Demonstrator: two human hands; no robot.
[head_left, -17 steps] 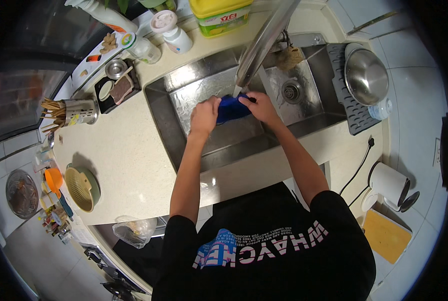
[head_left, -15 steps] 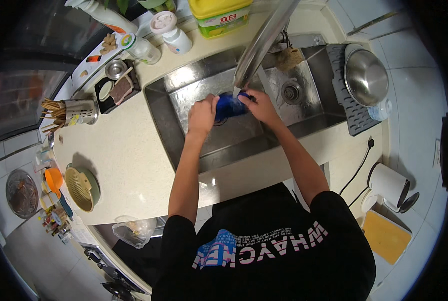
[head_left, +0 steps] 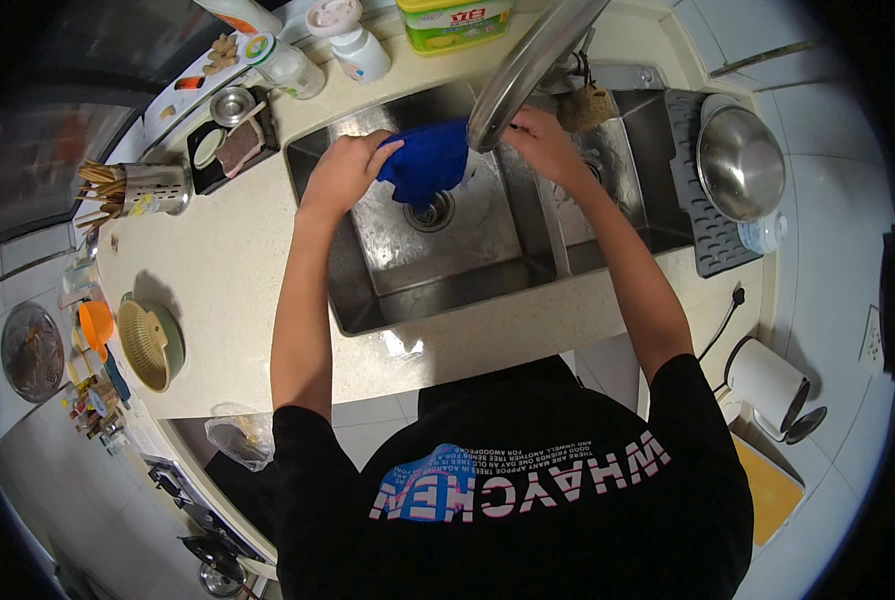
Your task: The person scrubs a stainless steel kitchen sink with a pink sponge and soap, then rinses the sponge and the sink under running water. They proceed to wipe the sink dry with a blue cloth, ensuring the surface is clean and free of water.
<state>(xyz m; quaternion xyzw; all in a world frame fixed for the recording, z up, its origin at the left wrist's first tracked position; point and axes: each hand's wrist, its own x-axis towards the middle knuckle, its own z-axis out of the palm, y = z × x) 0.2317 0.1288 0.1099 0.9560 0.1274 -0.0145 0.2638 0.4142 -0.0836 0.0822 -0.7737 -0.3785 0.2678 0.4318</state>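
A wet-looking blue cloth (head_left: 425, 165) hangs spread over the left basin of the steel sink (head_left: 437, 302). My left hand (head_left: 342, 172) is closed on its upper left corner. The cloth's right side passes behind the metal faucet (head_left: 512, 90). Just to the right of that faucet, my right hand (head_left: 547, 145) has its fingers closed at the cloth's other end, partly hidden by the spout. Under the cloth's lower edge shows the left drain (head_left: 430, 212).
Bottles and a yellow tub (head_left: 455, 25) line the sink's back edge. A steel bowl (head_left: 739, 163) rests on a grey mat (head_left: 712, 235) at right. On the left counter stand a chopstick holder (head_left: 157, 190) and a green colander (head_left: 152, 343).
Both hands have moved up and apart, my left hand farther left. The cloth, bunched under the faucet before, now hangs open. The left drain has come into view.
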